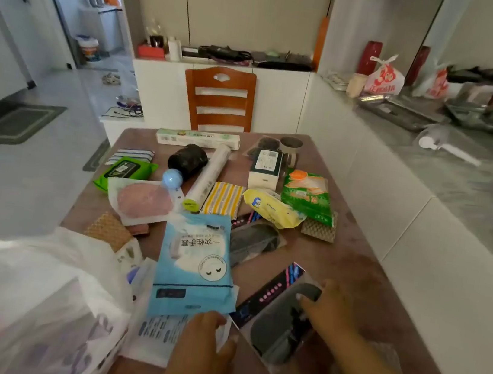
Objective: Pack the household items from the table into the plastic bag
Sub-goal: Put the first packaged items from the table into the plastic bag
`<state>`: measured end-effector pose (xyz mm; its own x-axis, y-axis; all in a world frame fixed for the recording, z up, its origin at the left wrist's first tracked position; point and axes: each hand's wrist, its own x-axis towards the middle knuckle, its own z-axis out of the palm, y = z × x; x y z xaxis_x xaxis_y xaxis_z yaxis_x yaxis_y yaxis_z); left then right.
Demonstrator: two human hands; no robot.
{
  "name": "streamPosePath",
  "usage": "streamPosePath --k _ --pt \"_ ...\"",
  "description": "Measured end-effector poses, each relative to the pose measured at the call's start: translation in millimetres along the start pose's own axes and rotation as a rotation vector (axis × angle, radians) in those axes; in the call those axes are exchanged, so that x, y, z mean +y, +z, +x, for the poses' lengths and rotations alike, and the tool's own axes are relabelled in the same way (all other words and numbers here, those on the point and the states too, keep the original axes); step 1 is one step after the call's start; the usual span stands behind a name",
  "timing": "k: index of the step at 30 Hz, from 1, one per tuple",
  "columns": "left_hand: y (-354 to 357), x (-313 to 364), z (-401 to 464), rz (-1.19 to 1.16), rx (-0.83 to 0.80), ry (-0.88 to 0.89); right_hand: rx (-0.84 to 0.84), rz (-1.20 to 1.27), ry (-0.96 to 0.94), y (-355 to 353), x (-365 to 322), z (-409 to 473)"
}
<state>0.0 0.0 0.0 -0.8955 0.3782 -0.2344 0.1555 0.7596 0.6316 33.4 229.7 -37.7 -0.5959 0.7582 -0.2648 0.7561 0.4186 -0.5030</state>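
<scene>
A white plastic bag [34,293] lies at the table's near left corner. My left hand [200,348] pinches the near edge of a light blue pack of disposable gloves [193,262], which lies over white packets [155,332]. My right hand [329,309] grips a dark grey item in a clear packet with a black card [277,321] and tilts it off the table. Further back lie a yellow wipes pack [270,207], a green sponge pack [307,195], a striped cloth [223,199], a white roll [209,175] and a black roll [187,156].
The brown table [340,257] also bears a green wipes pack [124,169], a pink pad packet [142,200], a long box [198,139], a white box [265,170] and a grey cup [290,148]. A wooden chair [219,97] stands behind. A white counter [429,187] runs along the right.
</scene>
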Motion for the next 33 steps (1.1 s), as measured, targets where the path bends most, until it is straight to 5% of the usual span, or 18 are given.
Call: streamPosePath --k 5,10,15,18,20,23,29,33 --pt "-11 -8 -3 -0.083 0.028 -0.050 -0.160 -0.308 0.023 8 -15 7" --pt "-32 -30 -9 -0.144 0.114 -0.084 -0.141 0.042 -0.167 -32 -52 8" --pt "-47 -37 -5 -0.255 0.158 -0.109 -0.414 -0.039 -0.457 -62 -127 4" --pt "-52 -28 7 -0.264 0.056 -0.155 -0.271 -0.047 -0.573 -14 -168 16" --pt "-48 -29 17 -0.286 0.000 -0.184 -0.222 -0.013 -0.446 17 -170 23" --pt "-34 -41 31 -0.288 -0.005 -0.215 -0.408 0.114 -0.147 56 -158 13" --pt "-16 -41 44 -0.281 -0.085 -0.225 -0.460 0.270 0.002 85 -171 11" --pt "-16 -47 27 -0.392 0.201 -0.498 -0.585 0.208 -0.079 47 -169 28"
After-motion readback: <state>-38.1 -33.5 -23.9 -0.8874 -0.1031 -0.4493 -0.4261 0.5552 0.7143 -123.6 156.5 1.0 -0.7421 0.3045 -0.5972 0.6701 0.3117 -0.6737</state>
